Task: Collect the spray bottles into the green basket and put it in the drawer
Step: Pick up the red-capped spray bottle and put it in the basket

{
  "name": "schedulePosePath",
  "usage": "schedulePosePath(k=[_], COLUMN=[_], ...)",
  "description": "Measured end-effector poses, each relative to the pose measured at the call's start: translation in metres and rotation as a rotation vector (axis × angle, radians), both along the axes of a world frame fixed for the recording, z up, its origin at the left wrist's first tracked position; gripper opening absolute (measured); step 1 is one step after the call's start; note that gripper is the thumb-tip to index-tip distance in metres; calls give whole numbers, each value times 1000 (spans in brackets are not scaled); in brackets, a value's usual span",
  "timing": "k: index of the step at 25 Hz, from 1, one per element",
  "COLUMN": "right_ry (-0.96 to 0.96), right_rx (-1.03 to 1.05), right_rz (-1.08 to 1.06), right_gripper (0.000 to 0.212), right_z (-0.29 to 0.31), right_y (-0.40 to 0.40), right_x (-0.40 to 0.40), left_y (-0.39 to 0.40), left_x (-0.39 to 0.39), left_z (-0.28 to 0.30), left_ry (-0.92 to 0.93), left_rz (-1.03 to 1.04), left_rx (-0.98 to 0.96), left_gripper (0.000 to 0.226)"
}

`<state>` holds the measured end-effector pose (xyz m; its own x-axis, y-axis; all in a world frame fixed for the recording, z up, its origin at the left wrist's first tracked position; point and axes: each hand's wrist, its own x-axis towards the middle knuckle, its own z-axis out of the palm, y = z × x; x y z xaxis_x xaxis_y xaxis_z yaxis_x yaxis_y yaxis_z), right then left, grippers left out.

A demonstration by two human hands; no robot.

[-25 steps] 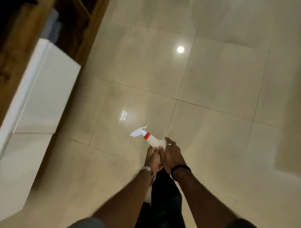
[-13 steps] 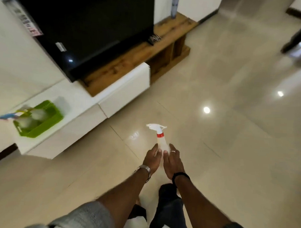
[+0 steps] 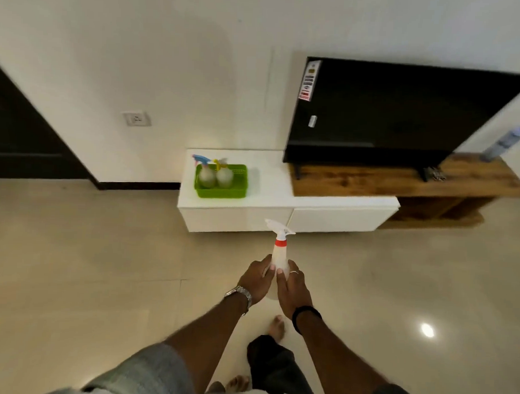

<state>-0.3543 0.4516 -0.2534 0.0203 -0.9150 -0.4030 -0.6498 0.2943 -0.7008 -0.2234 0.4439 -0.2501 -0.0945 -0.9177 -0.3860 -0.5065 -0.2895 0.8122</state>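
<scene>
Fingers of both hands wrap the body of a white spray bottle [image 3: 280, 256] with a red collar: the left hand [image 3: 256, 280] clasps it from one side, the right hand [image 3: 294, 286] from the other, and the bottle stands upright between them, nozzle up, above the tiled floor [image 3: 88, 264].

Ahead, the black television [image 3: 403, 113] leans over a wooden shelf [image 3: 386, 180]; a sticker strip [image 3: 309, 80] runs down its upper left corner, its print too small to read. Half a second ago the television sat at the upper left and the cabinet ran slantwise; now both face the camera squarely and nearer the middle.

Beside the shelf, the white drawer cabinet [image 3: 281, 218] carries the green basket [image 3: 222, 189] on its left end, both drawer fronts shut. Two clear spray bottles stand in the basket, one with a blue trigger [image 3: 205, 172], one with a yellow trigger [image 3: 224, 175]. A wall socket [image 3: 137, 118] sits on the white wall to the left. A watch [image 3: 240, 293] circles the left wrist, a black band [image 3: 305, 313] the right.
</scene>
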Motion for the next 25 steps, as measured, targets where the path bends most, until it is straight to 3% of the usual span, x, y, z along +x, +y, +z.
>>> schedulePosePath(k=[11,14,25], right_ry=[-202,-230,-68], right_rx=[69,75,79], right_rz=[125,141,90], right_gripper=[61,60,51], right_z=[-9,-14,-63], right_y=[-170,-207,-336], right_x=[83,100,190], left_y=[-124,-153,-288], left_x=[72,87,183], left_z=[-9,-14,-67], left_ry=[-152,-157,-109], left_rz=[238,268,179], left_rx=[-31,-46,23], left_gripper=[50,65,71])
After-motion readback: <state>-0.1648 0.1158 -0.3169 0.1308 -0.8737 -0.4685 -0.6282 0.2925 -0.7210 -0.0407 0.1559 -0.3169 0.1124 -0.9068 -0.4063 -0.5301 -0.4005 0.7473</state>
